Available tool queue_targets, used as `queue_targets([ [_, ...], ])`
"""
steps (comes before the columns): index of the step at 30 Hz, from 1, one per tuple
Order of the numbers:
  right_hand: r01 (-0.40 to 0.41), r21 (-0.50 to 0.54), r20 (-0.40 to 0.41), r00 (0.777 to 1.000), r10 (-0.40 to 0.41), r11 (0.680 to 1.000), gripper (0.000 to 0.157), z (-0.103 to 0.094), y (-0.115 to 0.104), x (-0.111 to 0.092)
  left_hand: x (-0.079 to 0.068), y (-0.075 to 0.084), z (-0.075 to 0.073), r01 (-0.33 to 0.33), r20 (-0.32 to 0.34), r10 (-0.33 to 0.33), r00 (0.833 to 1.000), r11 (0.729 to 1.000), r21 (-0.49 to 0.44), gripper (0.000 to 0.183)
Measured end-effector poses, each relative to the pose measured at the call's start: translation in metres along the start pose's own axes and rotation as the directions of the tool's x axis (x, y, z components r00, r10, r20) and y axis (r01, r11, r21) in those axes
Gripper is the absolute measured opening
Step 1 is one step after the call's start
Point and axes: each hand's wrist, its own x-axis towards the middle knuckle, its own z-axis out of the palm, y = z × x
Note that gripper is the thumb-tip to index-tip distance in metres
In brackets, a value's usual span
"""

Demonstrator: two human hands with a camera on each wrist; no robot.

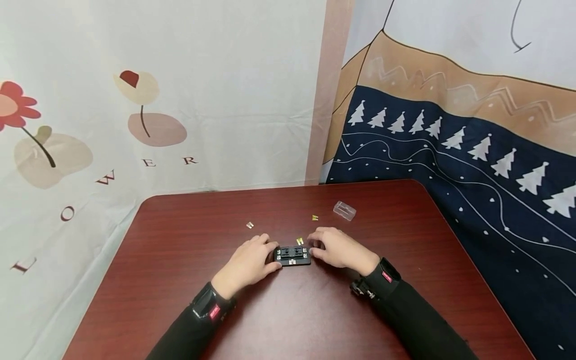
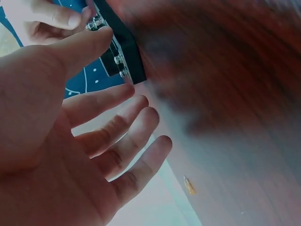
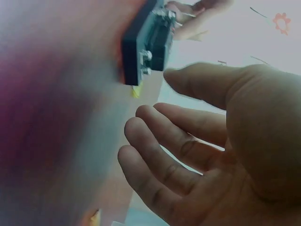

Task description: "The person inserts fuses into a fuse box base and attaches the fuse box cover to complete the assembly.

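Observation:
A black fuse block (image 1: 291, 254) with metal screw terminals lies flat on the table between the two hands. My left hand (image 1: 250, 260) is at its left end, thumb by the near corner and forefinger by the far corner. In the left wrist view the thumb overlaps the fuse block (image 2: 123, 44), and the other fingers are spread and loosely bent; whether they touch it I cannot tell. My right hand (image 1: 339, 248) stands beside the right end, its fingers loosely curved with nothing in them. A yellow blade fuse (image 1: 300, 241) lies just behind the block.
Farther back lie another yellow blade fuse (image 1: 315, 218) and a pale clear one (image 1: 250, 225). A clear plastic cover (image 1: 344, 210) rests near the back right of the reddish-brown table (image 1: 189, 215). Printed cloths (image 1: 252, 100) hang behind the table.

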Motion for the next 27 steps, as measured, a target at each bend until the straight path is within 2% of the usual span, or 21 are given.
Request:
queue_targets([
  [6,0.006,-0.012,-0.059,0.998,-0.006,1.0,0.026,-0.004,0.003,0.013,0.005,0.0,0.002,-0.006,0.009,0.006,1.0,1.0,-0.03,0.048],
  [12,0.008,-0.036,-0.046,0.999,-0.009,0.999,0.024,0.001,0.003,0.028,0.005,-0.002,-0.002,0.004,0.023,-0.002,1.0,0.996,-0.09,0.044],
  [18,0.019,-0.059,-0.038,0.999,-0.021,0.998,0.02,0.009,-0.001,0.042,0.004,-0.004,-0.002,0.008,0.038,-0.004,0.999,0.995,-0.1,0.043],
  [27,0.069,-0.094,-0.07,0.995,-0.075,0.993,0.017,0.017,0.001,0.049,0.003,-0.007,-0.002,0.011,0.011,-0.009,1.0,0.993,-0.115,0.044],
])
